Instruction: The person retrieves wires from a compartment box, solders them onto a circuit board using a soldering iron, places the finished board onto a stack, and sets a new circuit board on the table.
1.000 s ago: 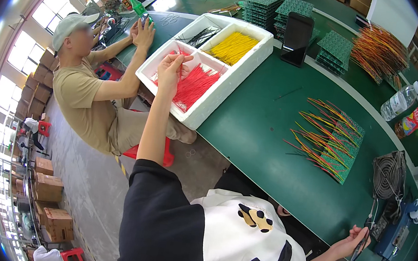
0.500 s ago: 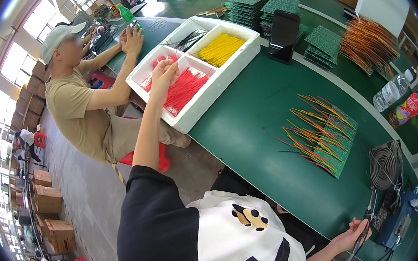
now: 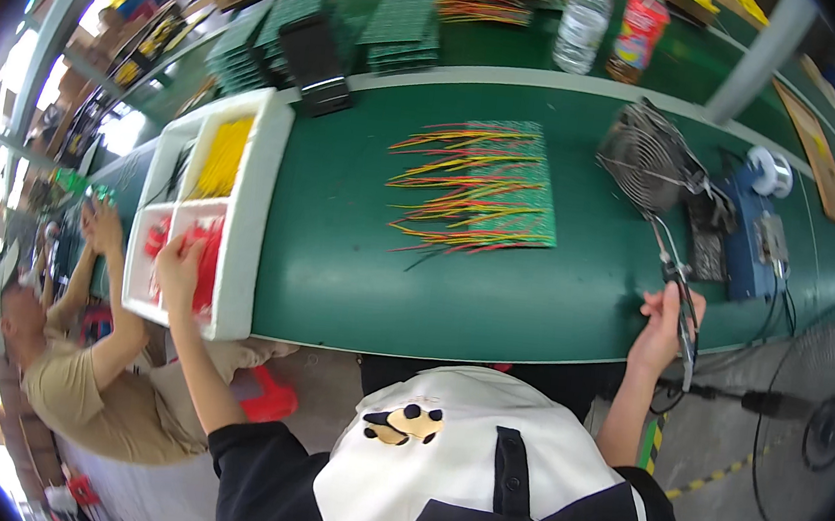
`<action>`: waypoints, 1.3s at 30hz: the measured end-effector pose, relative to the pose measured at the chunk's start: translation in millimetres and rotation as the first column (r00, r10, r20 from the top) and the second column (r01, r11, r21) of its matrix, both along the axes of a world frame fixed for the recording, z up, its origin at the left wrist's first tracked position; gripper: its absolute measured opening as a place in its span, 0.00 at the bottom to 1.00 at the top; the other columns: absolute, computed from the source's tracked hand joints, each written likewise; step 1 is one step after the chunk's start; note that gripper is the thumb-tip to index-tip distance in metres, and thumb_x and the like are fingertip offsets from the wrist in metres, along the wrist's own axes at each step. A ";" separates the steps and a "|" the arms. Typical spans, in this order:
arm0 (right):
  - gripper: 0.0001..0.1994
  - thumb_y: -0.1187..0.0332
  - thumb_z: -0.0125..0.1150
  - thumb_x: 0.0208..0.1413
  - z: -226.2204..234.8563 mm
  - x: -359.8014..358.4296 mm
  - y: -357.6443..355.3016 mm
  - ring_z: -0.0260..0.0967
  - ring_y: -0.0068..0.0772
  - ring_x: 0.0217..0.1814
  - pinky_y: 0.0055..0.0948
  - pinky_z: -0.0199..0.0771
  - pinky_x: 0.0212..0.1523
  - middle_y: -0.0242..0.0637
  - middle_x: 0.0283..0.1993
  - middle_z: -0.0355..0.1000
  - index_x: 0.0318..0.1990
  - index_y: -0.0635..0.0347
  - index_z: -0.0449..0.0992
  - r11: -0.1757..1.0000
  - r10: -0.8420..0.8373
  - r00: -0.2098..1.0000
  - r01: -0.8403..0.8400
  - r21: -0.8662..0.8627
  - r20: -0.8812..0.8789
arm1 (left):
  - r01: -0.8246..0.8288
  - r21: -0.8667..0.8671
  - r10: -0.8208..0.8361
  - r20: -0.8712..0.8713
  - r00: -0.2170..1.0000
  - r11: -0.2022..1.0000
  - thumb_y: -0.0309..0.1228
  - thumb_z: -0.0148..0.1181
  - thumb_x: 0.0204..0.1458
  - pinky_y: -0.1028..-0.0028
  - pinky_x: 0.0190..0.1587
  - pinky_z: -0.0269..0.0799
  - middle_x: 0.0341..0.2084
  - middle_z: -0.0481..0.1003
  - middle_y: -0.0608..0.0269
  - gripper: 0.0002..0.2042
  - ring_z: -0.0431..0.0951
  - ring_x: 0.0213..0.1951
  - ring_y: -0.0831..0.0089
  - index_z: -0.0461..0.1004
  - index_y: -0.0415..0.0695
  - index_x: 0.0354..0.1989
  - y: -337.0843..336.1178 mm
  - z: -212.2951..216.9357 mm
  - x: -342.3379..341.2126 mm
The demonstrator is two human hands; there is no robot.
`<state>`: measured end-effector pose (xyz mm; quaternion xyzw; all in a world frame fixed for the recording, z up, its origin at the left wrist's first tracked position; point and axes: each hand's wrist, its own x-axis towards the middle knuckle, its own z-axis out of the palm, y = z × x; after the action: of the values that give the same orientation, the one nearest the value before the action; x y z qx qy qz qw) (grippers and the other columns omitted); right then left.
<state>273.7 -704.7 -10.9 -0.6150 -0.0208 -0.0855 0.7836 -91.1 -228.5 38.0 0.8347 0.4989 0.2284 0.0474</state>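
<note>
— Where's the left hand point(image 3: 178, 273)?

— Down in the red wires point(image 3: 204, 262) in the near compartment of the white tray point(image 3: 247, 234), fingers curled on them; it seems to pinch some.

— And the right hand point(image 3: 660, 329)?

— At the green table point(image 3: 416, 280) edge, closed around a slim black-handled tool point(image 3: 685, 326), beside the fan point(image 3: 646, 168).

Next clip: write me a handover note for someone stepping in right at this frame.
Left hand: reaching into the red wires in the white tray, fingers on them; whether it grips any I cannot tell.
Right hand: closed on a thin tool with a cord at the table edge.
Green board lies mid-table with red and yellow wires already on it.
Yellow wires remain in the tray.
A seated person's hands work beside the tray.
</note>
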 end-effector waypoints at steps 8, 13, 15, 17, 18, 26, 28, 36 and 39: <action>0.09 0.70 0.56 0.55 2.6 0.1 -6.4 0.65 0.24 0.19 0.21 0.70 0.24 0.38 0.21 0.68 0.34 0.64 0.62 0.998 0.052 0.995 -0.049 -0.038 0.082 | -0.176 0.556 0.166 0.067 0.984 0.812 0.36 0.51 0.54 0.64 0.32 0.67 0.26 0.74 0.54 0.11 0.74 0.29 0.57 0.70 0.40 0.38 -30.9 21.9 31.8; 0.09 0.71 0.55 0.55 3.4 -0.8 -5.3 0.66 0.24 0.20 0.21 0.70 0.24 0.39 0.21 0.69 0.34 0.64 0.62 0.997 0.076 0.994 -0.075 -0.019 0.083 | -0.133 0.374 0.045 0.234 0.971 0.918 0.32 0.44 0.58 0.60 0.30 0.66 0.29 0.74 0.48 0.08 0.75 0.31 0.54 0.67 0.41 0.38 -94.1 64.0 121.6; 0.08 0.71 0.55 0.55 -1.0 1.5 -9.3 0.66 0.23 0.21 0.18 0.69 0.23 0.36 0.21 0.68 0.34 0.62 0.62 0.995 0.091 0.992 -0.087 -0.043 0.085 | 0.204 0.297 -0.292 0.291 0.911 0.933 0.32 0.43 0.58 0.65 0.33 0.67 0.28 0.76 0.53 0.10 0.75 0.31 0.58 0.67 0.42 0.42 -105.5 60.8 175.8; 0.08 0.71 0.56 0.55 0.9 2.2 -12.0 0.67 0.23 0.21 0.18 0.69 0.23 0.36 0.21 0.68 0.34 0.62 0.63 0.994 0.102 0.992 -0.099 -0.043 0.070 | 0.495 0.158 -0.520 0.277 0.808 0.854 0.35 0.41 0.58 0.63 0.36 0.68 0.29 0.77 0.57 0.11 0.76 0.33 0.57 0.67 0.44 0.41 -131.2 56.7 238.8; 0.08 0.70 0.56 0.55 4.2 0.6 -11.3 0.66 0.23 0.21 0.18 0.68 0.23 0.36 0.21 0.68 0.34 0.62 0.63 0.994 0.103 0.993 -0.100 -0.045 0.062 | 0.611 0.184 -0.637 0.154 0.755 0.770 0.35 0.41 0.58 0.60 0.35 0.68 0.30 0.77 0.56 0.09 0.76 0.33 0.53 0.65 0.45 0.41 -135.7 47.8 267.0; 0.08 0.69 0.56 0.55 3.2 0.4 -6.7 0.64 0.21 0.20 0.18 0.65 0.23 0.35 0.20 0.67 0.33 0.62 0.63 0.996 0.060 0.997 -0.057 -0.066 0.056 | 0.757 0.101 -0.752 -0.094 0.653 0.645 0.33 0.45 0.56 0.56 0.21 0.70 0.19 0.73 0.50 0.07 0.75 0.21 0.50 0.58 0.43 0.34 -162.9 -30.7 365.5; 0.09 0.69 0.56 0.55 3.2 0.4 -6.8 0.64 0.21 0.20 0.17 0.65 0.23 0.35 0.21 0.67 0.33 0.62 0.63 0.996 0.066 0.996 -0.063 -0.057 0.060 | 0.788 0.162 -0.792 -0.055 0.608 0.594 0.33 0.45 0.57 0.58 0.21 0.69 0.18 0.73 0.52 0.06 0.74 0.21 0.52 0.60 0.45 0.35 -169.7 -36.8 358.7; 0.09 0.71 0.56 0.55 10.8 -3.6 -3.2 0.66 0.23 0.20 0.19 0.68 0.24 0.37 0.20 0.68 0.34 0.64 0.62 0.997 0.050 0.997 -0.045 -0.066 0.066 | 0.790 0.148 -0.788 -0.089 0.610 0.595 0.30 0.49 0.54 0.63 0.17 0.69 0.19 0.73 0.56 0.05 0.74 0.17 0.58 0.62 0.44 0.34 -211.4 -33.6 299.8; 0.09 0.69 0.55 0.55 6.7 -2.7 -4.9 0.66 0.23 0.21 0.19 0.68 0.24 0.37 0.21 0.68 0.34 0.63 0.62 0.996 0.054 0.995 -0.047 -0.075 0.085 | 0.795 0.154 -0.789 -0.116 0.604 0.586 0.29 0.52 0.50 0.65 0.19 0.68 0.23 0.73 0.63 0.06 0.74 0.18 0.60 0.67 0.44 0.35 -219.1 -29.9 291.3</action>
<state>271.1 -709.6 -4.2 -0.6382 -0.0734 -0.0915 0.7609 200.2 -447.6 8.1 0.9736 0.0520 0.2153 0.0556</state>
